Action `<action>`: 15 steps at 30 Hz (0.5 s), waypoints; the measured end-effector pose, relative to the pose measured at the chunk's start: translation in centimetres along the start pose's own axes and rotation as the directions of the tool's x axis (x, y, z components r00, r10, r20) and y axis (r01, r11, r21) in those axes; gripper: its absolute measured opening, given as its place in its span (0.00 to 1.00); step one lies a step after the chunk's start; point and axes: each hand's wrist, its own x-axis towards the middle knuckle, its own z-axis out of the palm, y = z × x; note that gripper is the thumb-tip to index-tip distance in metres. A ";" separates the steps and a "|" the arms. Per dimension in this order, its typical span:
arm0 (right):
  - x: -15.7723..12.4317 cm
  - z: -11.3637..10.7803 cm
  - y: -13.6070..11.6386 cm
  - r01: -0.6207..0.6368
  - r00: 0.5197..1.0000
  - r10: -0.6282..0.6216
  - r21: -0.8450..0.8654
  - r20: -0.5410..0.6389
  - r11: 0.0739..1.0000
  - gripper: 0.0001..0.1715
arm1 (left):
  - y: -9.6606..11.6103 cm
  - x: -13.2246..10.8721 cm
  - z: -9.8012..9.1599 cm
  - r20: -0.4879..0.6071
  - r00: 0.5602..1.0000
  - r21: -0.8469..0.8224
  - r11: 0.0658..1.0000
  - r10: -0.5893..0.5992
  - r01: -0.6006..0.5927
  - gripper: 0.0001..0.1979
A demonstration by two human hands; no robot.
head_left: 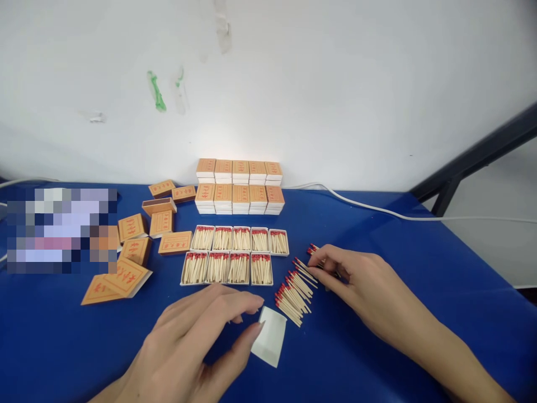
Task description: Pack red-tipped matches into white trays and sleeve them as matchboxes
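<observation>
Matchsticks, wooden, red-tipped (292,301): loose on blue tabletop (344,364), right of white rectangular tray (271,342).
Left hand (191,333): fingers parted at tray's edge.
Right hand (361,282): at matchsticks; I cannot tell whether gripping.
Loose row: careless sideways brush could scatter it.

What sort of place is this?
Probably an indoor tabletop workspace, perhaps a small hand-work bench. A flat blue tabletop holds neatly stacked orange-and-white rectangular cardboard matchboxes and two rows of small white rectangular trays filled with red-tipped wooden matches.
</observation>
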 end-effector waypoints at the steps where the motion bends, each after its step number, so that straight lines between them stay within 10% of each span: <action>1: 0.0 0.0 0.0 0.002 1.000 -0.002 -0.003 0.005 1.000 0.08 | 0.0 0.0 0.0 0.000 1.000 0.002 1.000 0.002 -0.002 0.08; 15: -0.5 -1.9 0.8 0.046 0.994 -0.042 0.038 -0.102 0.998 0.19 | -0.3 -0.4 -0.8 0.058 0.996 0.063 0.996 -0.069 0.065 0.09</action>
